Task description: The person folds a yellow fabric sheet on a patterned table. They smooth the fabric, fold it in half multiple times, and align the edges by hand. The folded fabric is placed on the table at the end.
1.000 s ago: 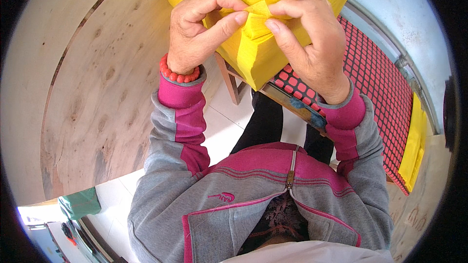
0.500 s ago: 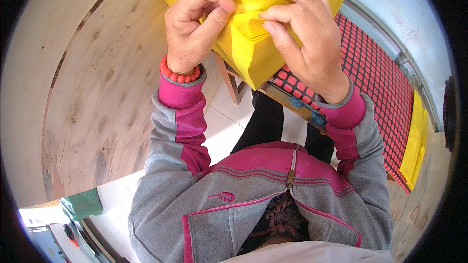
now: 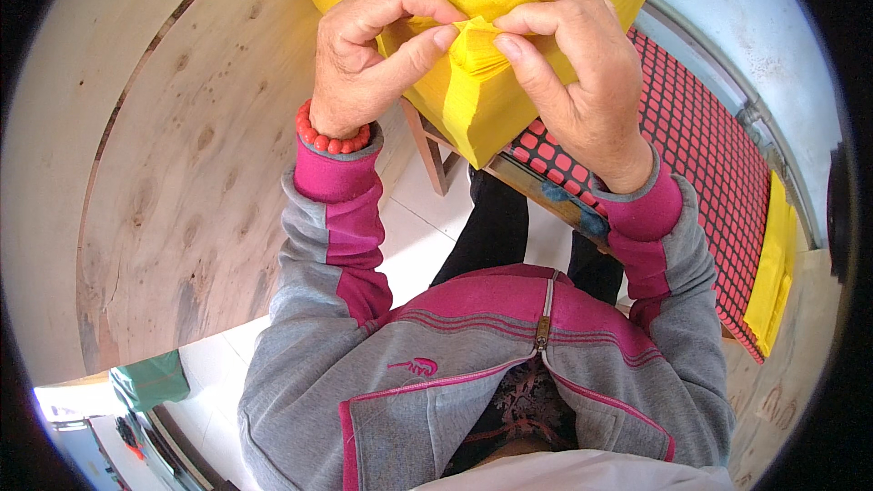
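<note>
A boxy yellow cloth bag lies at the top of the view, one corner pointing toward me. My left hand pinches a small gathered fold of the cloth between thumb and forefinger. Just across from it, my right hand grips the other side of the same fold with thumb and forefinger, its remaining fingers resting over the bag. Pleats show in the cloth between the two pinches. The far end of the bag runs out of view.
On the left stands a broad wooden board. A red-and-black patterned mat covers a bench to the right, with folded yellow cloth at its edge. A green bag sits at the lower left.
My left hand has shifted right, closer to my right hand, and its pinch has moved onto the gathered fold. The fold now stands up in a small peak between the fingers.
</note>
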The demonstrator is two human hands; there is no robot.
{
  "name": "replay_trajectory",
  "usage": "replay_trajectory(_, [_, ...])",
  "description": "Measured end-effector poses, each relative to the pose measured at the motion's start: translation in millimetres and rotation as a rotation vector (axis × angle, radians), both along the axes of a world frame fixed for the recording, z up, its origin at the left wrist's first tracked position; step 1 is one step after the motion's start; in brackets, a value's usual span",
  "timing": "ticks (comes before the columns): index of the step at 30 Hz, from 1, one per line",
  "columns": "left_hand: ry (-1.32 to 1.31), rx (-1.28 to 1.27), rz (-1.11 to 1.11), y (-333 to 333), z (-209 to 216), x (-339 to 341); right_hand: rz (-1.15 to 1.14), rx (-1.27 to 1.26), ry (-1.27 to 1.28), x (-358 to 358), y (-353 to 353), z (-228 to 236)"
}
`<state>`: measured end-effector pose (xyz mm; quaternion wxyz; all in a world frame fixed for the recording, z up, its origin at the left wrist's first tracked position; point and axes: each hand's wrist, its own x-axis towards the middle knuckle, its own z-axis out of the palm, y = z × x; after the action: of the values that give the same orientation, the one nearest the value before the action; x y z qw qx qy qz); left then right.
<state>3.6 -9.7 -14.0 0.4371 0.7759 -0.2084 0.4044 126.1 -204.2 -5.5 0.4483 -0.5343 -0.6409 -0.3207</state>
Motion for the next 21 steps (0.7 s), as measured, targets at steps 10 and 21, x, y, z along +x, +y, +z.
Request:
replay_trajectory(10, [-0.005, -0.113, 0.027, -6, -4, 1, -0.01, 0.09, -0.016, -2, -2, 0])
replay_trajectory(21, [-0.052, -0.013, 0.018, -2, -3, 4, 0.002, 0.045, -0.06, 3, 2, -2])
